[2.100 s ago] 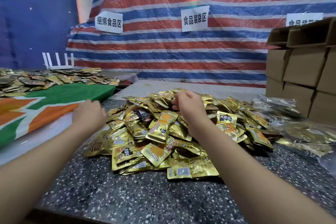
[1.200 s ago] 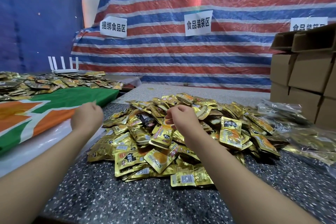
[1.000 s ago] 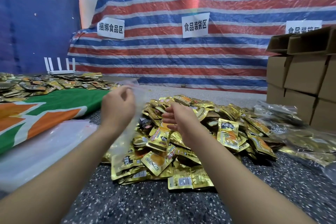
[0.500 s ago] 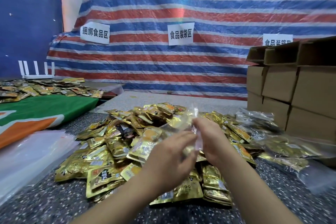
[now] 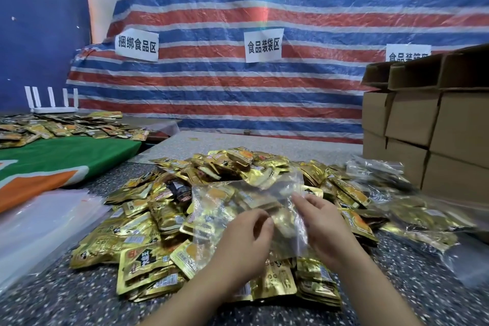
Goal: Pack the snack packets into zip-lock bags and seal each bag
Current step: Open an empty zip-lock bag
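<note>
- Fingers point(image 5: 260, 222) of left hand point(image 5: 244, 246) and right hand point(image 5: 321, 222) curled, pinching an empty clear zip-lock bag point(image 5: 238, 209) at centre frame, apparently working its mouth open.
- Directly beneath, heaped on the speckled table point(image 5: 79, 296): loose gold snack packets point(image 5: 148, 219), none yet inside this bag.
- Middle right: filled bags point(image 5: 412, 214) lying by cardboard boxes point(image 5: 423, 140).
- Lower left: spare bags point(image 5: 39, 225).
- Judged barely begun on this bag; filling and sealing remaining.

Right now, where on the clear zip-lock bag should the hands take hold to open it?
Probably at the near edge of the clear zip-lock bag, one side each. The bag lies flat over the packet pile, and the left hand and right hand already pinch there from the person's side.
</note>
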`<state>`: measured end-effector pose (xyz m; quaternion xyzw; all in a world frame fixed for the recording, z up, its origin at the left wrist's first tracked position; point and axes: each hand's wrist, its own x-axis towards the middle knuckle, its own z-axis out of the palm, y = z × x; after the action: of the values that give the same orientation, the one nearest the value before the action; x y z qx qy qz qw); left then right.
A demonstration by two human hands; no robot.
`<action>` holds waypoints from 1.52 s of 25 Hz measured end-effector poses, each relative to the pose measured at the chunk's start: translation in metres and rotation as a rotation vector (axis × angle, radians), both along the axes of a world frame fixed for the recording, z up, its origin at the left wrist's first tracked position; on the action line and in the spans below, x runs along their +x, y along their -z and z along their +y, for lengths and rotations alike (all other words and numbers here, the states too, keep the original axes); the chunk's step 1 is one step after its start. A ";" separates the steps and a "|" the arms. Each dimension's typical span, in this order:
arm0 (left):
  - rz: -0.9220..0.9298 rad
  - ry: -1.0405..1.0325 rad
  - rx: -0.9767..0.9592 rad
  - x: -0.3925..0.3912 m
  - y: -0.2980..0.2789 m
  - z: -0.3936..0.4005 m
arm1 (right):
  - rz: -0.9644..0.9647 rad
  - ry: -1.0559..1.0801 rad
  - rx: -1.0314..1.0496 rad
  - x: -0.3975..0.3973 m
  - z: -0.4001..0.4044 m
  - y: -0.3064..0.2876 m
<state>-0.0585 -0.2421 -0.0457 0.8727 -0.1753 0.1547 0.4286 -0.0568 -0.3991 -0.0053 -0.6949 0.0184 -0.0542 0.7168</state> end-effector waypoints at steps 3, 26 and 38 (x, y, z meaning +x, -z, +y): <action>-0.012 -0.030 -0.006 0.003 -0.004 0.004 | -0.015 -0.010 0.012 0.003 0.003 0.007; -0.211 0.162 -0.128 0.003 -0.009 0.015 | -0.115 -0.281 0.170 -0.012 0.011 0.006; -0.280 0.208 0.122 0.003 -0.009 0.027 | -0.246 -0.175 -0.290 -0.017 0.013 0.004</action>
<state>-0.0558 -0.2150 -0.0367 0.8442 -0.3319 0.2185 0.3598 -0.0739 -0.3861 -0.0094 -0.7778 -0.1378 -0.0783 0.6083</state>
